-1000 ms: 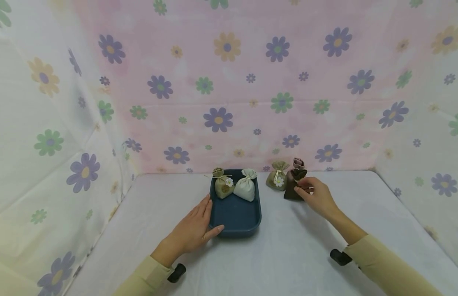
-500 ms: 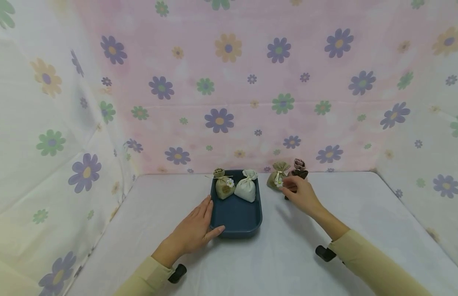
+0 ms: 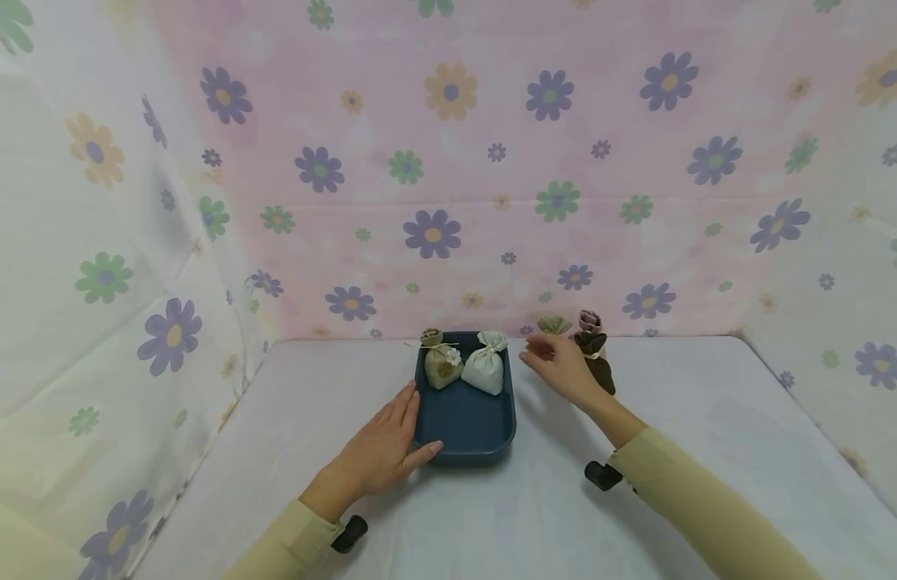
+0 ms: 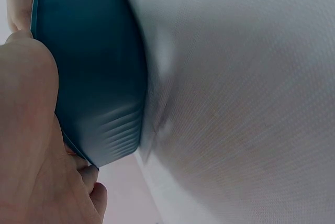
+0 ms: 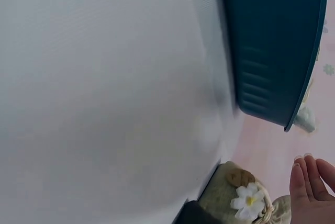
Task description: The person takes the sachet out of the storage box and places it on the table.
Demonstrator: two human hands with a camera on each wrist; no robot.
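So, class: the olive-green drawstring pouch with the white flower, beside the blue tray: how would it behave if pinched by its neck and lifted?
The olive-green pouch looks like soft, filled cloth, so it would probably sag and not stay stiff. Its tied neck probably gives the right hand an easy pinch point. It sits broad-bottomed on the table, so it seems unlikely to roll.

Teal tray (image 3: 463,427), white & olive pouches (image 3: 483,366), pink floral backdrop (image 3: 448,161).

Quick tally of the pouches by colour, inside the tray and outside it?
In the tray:
Olive pouch: 1
White pouch: 1
Outside the tray:
Olive pouch behind the right hand: 1
Dark brown pouch: 1
Pink pouch, top only showing: 1
Total: 5
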